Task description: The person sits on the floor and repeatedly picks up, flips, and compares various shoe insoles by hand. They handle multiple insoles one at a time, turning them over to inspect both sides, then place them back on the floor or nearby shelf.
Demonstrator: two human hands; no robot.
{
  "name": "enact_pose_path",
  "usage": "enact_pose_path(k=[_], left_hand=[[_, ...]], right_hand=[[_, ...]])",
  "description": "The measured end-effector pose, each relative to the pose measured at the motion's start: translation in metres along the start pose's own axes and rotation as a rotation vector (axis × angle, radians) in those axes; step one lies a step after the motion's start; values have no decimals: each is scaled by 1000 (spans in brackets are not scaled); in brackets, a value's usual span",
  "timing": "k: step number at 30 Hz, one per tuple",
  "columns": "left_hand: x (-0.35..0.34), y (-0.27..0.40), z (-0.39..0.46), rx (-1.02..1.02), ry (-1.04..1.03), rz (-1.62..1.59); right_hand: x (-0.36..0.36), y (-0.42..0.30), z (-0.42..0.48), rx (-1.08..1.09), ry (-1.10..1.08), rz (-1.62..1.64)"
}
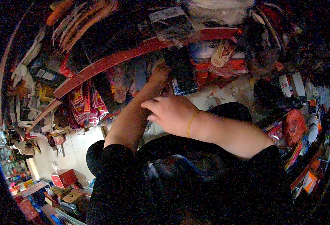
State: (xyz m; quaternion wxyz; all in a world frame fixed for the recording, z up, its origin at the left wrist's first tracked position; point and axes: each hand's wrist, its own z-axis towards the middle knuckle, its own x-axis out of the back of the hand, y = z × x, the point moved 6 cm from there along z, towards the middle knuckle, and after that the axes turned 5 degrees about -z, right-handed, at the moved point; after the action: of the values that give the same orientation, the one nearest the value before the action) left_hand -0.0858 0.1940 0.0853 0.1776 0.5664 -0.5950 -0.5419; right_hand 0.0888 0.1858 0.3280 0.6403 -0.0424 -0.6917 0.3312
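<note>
My left hand reaches forward into the dark space under a red shelf edge. Its fingers are lost in shadow, so any hold is hidden. Beside it are a dark packet and hanging packaged goods. My right hand, with a thin yellow band at the wrist, is bent across in front of my left forearm. Its thumb and fingertips lie close to that forearm; whether they touch it or pinch something I cannot tell. Some clear plastic shows just below the right hand.
Red packets hang under the shelf at left. Clear-wrapped red goods lie to the right. A red box stands on the pale floor at lower left. A red plastic bag sits at far right. Bundled items fill the upper left.
</note>
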Motion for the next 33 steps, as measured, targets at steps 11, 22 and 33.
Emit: enact_pose_path(k=[11,22,33], left_hand=[[28,0,12,-434,273,912],[183,-16,-58,38,437,1396],[266,51,-87,-34,788,1377]], right_hand=[[4,3,3,-49,-18,134],[-36,-3,8,8,-342,-65],[-57,-4,23,5,-443,-166]])
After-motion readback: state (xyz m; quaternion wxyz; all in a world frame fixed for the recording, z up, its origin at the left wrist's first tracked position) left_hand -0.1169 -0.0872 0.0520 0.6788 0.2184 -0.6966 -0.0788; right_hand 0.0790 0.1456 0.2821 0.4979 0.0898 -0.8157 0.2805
